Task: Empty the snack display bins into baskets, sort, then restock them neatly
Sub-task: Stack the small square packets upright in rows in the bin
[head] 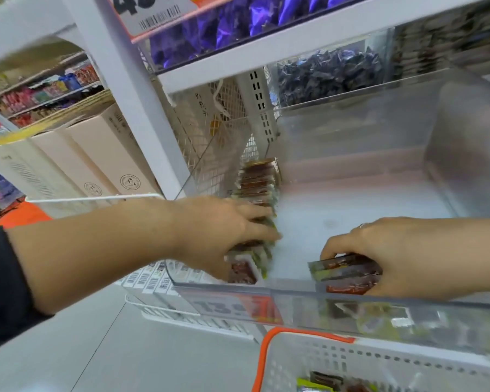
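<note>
1. Snack packets (256,190), brown with green edges, stand on edge in a row along the left wall of the clear display bin (351,171).
2. Left hand (224,230) rests over the near end of that row, fingers curled down around several packets.
3. Right hand (391,256) grasps a small stack of packets (345,271) just behind the bin's front wall.
4. White basket (294,360) with an orange rim sits below the bin front, a few packets inside.
5. Purple bags (238,24) fill the shelf above; cream boxes (96,154) stand at left.
</note>
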`<action>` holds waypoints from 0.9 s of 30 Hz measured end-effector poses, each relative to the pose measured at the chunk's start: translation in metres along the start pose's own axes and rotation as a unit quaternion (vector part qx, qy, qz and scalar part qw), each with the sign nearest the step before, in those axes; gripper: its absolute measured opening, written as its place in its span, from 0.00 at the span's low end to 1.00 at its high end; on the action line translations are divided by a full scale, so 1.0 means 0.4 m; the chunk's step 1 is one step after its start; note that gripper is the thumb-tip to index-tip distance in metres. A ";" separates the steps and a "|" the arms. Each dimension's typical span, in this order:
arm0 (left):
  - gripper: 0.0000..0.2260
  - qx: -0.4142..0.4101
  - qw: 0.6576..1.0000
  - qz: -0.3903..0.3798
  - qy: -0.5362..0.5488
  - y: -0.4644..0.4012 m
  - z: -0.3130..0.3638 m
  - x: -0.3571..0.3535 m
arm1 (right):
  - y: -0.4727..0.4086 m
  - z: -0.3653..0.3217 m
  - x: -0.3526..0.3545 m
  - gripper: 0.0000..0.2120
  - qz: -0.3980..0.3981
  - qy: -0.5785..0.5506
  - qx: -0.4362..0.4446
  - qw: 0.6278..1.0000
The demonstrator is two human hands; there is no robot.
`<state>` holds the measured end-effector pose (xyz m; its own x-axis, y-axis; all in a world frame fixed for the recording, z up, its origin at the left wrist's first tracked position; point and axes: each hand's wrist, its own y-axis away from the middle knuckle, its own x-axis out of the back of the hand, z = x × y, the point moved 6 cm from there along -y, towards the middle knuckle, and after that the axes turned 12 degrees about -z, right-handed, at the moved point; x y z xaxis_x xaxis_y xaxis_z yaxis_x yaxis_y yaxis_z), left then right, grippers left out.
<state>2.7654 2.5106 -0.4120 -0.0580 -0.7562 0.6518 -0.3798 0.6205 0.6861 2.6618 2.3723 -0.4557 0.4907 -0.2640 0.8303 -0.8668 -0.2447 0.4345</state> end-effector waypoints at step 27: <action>0.29 0.107 0.945 0.308 0.043 0.155 -0.015 0.018 | -0.061 -0.082 0.012 0.25 -0.144 -0.345 -0.055 0.926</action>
<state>2.7470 2.5448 -0.3630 -0.2563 -0.2409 0.9361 -0.4765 0.8741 0.0945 2.6825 2.4079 -0.4510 0.6089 -0.7457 0.2703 -0.6768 -0.3108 0.6673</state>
